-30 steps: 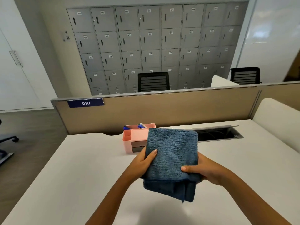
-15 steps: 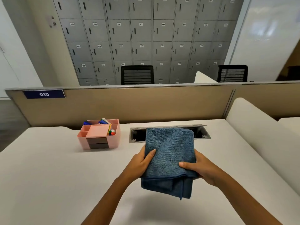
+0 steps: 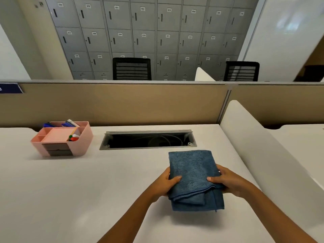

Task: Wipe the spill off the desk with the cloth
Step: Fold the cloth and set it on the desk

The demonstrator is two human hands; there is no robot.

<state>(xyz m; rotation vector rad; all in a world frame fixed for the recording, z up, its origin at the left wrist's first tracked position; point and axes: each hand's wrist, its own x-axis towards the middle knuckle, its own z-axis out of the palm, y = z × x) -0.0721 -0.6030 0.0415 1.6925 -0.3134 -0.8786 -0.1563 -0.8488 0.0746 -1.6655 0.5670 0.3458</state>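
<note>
Two bare hands hold the folded blue microfibre cloth (image 3: 193,178) at its sides, the left hand (image 3: 164,184) at nine o'clock, the right hand (image 3: 228,183) at three, each grip clamped on the fabric. A second ago the cloth was raised; now it sits lower over the white worktop (image 3: 87,190), toward four o'clock of the cable tray (image 3: 148,140), well apart from the pink organiser (image 3: 61,137) at ten. No spill is visible, so wiping looks not yet begun.

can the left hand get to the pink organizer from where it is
Probably yes, once it lets go. The left hand is gripping the cloth with the right hand; bare desk lies between it and the organizer, nothing blocking.
</note>
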